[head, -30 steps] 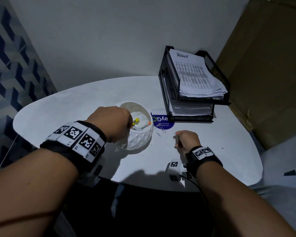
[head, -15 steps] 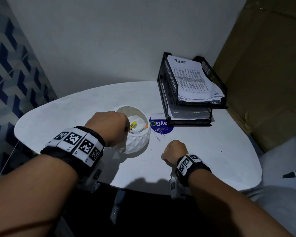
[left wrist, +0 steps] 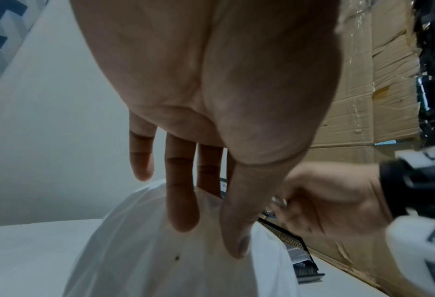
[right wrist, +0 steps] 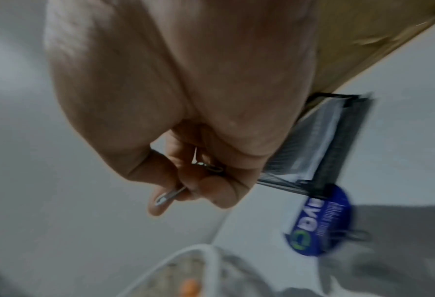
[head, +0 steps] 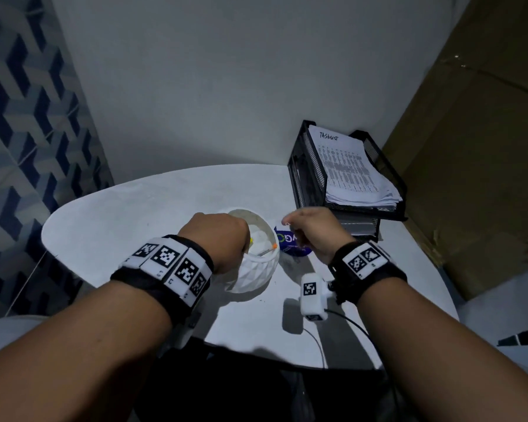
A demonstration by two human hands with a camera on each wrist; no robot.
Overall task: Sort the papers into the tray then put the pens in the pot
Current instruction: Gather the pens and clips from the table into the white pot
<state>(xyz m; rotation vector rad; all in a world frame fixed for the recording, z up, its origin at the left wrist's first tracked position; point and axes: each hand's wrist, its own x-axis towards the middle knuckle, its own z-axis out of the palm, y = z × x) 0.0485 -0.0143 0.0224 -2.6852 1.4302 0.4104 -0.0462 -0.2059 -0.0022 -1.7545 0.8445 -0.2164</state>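
A white faceted pot (head: 256,269) stands mid-table with an orange-tipped pen (head: 269,248) and a yellow one (head: 251,240) inside. My left hand (head: 217,239) holds its left rim; in the left wrist view the thumb (left wrist: 236,241) and fingers (left wrist: 182,211) lie against the pot (left wrist: 135,251). Raised just right of the pot, my right hand (head: 310,231) pinches a metal paper clip (right wrist: 169,196) between thumb and fingers. The black mesh tray (head: 305,166) at the back right holds a stack of printed papers (head: 348,172); more sheets fill its lower tier.
A round blue card (head: 290,243) lies between pot and tray, with another paper clip (right wrist: 356,235) beside it. Cardboard (head: 476,178) leans along the right side, a white wall stands behind, and the table edge (head: 287,359) runs close to my body.
My right hand lifted off the table's front and moved up and forward to beside the pot, carrying the clip. The left hand stayed on the pot's rim.
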